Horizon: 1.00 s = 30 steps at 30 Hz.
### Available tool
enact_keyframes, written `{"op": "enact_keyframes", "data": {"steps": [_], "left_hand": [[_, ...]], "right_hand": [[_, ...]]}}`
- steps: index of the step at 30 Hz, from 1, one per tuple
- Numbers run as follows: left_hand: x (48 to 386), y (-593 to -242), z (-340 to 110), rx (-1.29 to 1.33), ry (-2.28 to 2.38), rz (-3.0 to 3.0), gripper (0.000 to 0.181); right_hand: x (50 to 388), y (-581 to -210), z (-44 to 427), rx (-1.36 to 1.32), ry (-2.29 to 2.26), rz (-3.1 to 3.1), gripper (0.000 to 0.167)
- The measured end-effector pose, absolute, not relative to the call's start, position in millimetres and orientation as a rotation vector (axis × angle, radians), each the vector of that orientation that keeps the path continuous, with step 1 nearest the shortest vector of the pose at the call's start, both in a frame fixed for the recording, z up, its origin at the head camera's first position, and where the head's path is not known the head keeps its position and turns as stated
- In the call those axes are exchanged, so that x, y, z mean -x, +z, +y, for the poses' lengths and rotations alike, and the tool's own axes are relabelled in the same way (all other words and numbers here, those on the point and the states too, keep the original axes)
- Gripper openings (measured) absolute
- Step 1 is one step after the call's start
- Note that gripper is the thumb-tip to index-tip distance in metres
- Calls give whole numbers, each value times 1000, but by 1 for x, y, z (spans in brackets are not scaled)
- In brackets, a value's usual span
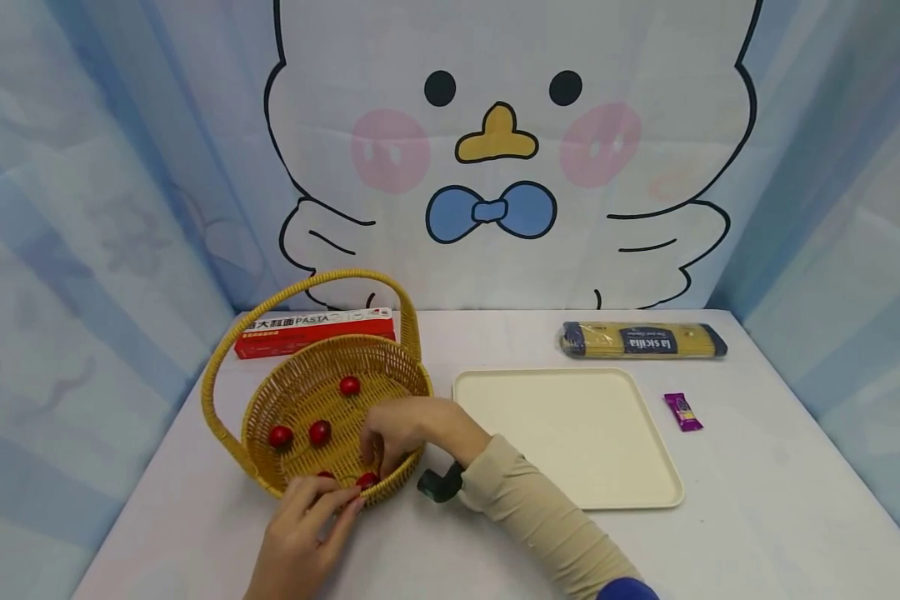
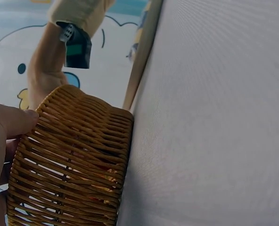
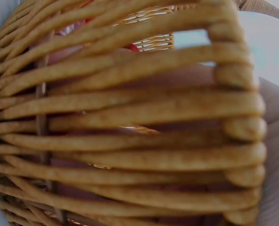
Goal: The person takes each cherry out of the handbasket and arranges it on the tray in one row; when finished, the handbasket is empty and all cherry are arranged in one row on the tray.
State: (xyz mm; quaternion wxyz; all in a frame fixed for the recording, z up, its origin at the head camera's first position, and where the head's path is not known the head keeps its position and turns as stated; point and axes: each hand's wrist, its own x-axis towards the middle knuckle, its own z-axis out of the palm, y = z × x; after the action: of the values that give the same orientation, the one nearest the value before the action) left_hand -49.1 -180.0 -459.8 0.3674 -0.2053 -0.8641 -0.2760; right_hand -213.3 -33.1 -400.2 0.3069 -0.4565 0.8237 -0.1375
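A yellow-brown wicker basket [image 1: 270, 392] with a tall arched handle stands on the left of the table. Several small round red fruits lie inside, one fruit [image 1: 320, 432] near the middle and another [image 1: 367, 480] by the near rim. My left hand [image 1: 303, 529] holds the near rim; in the left wrist view its thumb [image 2: 21, 120] lies on the outer side, other fingers behind the weave. Reaching over the right rim, my right hand [image 1: 401, 427] has bent fingers pointing down inside, close to the near-rim fruit. Wicker [image 3: 130, 108] covers those fingers in the right wrist view, so any grip is hidden.
Right of the basket lies a cream tray [image 1: 570, 433], partly under the right forearm. A red pasta box [image 1: 315, 332] sits behind the basket. Spaghetti in a clear pack [image 1: 645, 340] lies at the back right, with a small purple packet [image 1: 682, 412] nearer.
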Motion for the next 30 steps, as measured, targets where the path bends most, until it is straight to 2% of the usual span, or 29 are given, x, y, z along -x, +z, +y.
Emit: {"op": "enact_keyframes", "data": {"steps": [11, 24, 30], "left_hand": [[48, -458, -178, 513, -708, -2222, 40], [49, -459, -179, 517, -689, -2224, 42], [50, -461, -180, 529, -687, -2204, 40]], "right_hand": [[214, -396, -30, 1259, -390, 2170, 11], [214, -386, -8, 1468, -551, 2260, 24], [215, -378, 9, 1450, -640, 2317, 33]]}}
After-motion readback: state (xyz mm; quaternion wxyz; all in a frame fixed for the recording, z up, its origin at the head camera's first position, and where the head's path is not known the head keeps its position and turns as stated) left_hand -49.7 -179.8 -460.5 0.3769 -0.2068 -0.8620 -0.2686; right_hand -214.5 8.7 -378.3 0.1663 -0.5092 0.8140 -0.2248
